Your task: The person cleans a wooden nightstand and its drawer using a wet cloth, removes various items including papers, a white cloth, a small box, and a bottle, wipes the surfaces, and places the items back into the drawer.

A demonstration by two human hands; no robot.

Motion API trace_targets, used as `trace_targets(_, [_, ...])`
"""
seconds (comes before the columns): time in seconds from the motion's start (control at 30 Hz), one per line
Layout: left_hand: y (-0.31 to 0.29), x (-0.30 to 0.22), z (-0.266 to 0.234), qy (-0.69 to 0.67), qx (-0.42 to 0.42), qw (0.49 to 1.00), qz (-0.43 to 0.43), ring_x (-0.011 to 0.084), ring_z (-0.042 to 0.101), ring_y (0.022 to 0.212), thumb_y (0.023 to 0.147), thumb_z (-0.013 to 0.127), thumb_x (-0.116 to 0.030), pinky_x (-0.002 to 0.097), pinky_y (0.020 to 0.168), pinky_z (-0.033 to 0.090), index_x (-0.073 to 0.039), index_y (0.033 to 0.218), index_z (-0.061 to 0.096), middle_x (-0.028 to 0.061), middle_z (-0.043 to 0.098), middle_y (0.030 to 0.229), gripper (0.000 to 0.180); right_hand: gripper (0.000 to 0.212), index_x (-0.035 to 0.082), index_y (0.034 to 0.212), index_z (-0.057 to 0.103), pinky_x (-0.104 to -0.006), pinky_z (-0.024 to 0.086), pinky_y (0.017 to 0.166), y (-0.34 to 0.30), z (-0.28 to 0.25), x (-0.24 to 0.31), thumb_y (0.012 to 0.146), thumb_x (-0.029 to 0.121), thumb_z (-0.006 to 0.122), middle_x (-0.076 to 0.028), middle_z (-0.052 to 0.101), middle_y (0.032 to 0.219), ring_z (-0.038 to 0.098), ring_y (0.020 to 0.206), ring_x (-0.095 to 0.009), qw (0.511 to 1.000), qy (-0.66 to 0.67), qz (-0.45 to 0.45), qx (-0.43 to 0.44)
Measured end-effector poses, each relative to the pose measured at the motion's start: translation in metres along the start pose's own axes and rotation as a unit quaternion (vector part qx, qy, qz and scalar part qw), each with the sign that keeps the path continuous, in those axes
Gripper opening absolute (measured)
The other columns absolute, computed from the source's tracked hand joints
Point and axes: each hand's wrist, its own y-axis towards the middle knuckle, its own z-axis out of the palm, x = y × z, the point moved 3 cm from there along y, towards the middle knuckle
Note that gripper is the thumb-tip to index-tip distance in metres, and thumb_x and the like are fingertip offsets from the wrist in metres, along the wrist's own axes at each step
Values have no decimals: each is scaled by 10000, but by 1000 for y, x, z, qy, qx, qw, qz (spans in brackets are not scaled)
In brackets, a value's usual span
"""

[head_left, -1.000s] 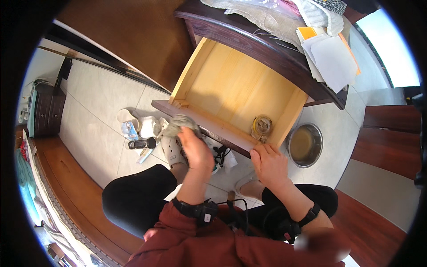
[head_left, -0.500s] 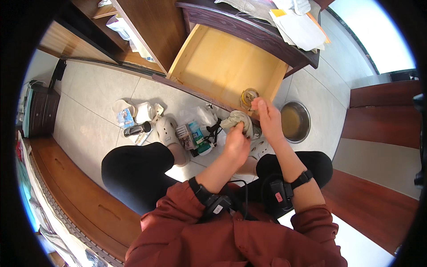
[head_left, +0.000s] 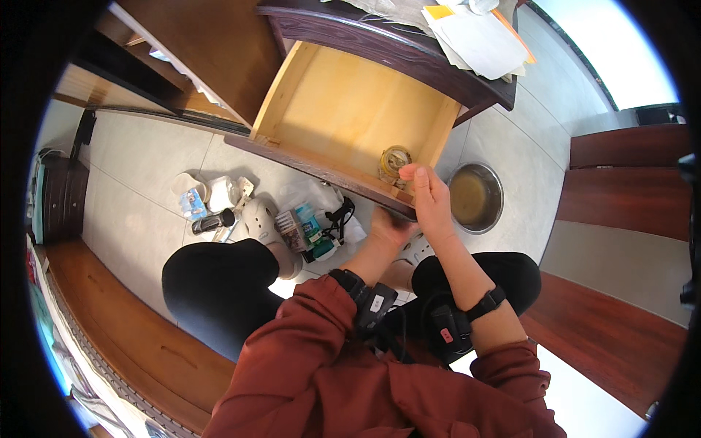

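Note:
An open wooden drawer (head_left: pixel 350 109) with a dark front juts from the desk. My right hand (head_left: pixel 432 203) is at its near right corner, fingers curled over the edge toward the inside. My left hand (head_left: pixel 393 228) reaches under the drawer's dark front panel (head_left: pixel 321 172); its fingertips are hidden there. The grey cloth it held earlier is out of sight now. Inside the drawer, beside my right fingertips, lies a round, clear and yellowish thing (head_left: pixel 395 160) that looks like a tape roll or glass dish.
A metal bowl of murky water (head_left: pixel 476 198) stands on the tiles right of the drawer. Left of it, by my shoe (head_left: pixel 260 223), lie small boxes (head_left: pixel 292 232), a plastic bag (head_left: pixel 310 196), a black cylinder (head_left: pixel 213 222) and white containers (head_left: pixel 223 193). Papers (head_left: pixel 482 44) lie on the desk.
My left hand has gone down beneath the drawer front, and the grey cloth has dropped from sight. My right hand stays at the corner. The view has shifted slightly.

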Motion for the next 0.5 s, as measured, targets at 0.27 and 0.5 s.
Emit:
trace_targets(0.27, [-20,-5,7,42,-33,996,-66,231,480,1123,924,338,-346,453,935,386,-163,1229,455,44,500,1226,374,336,-19,942,587,-299,462,733,-4,-2,-1,944,274,424,-132,641,853,604,805,-206,1000,19,-2,-2])
trace_targets(0.5, [-89,-41,25,272,-111,948,124,241,513,1036,935,339,-181,414,893,407,-84,1189,446,88,531,1141,292,382,4,982,581,-274,455,745,-1,-3,-7,961,321,370,-91,642,912,605,867,-162,995,95,18,18])
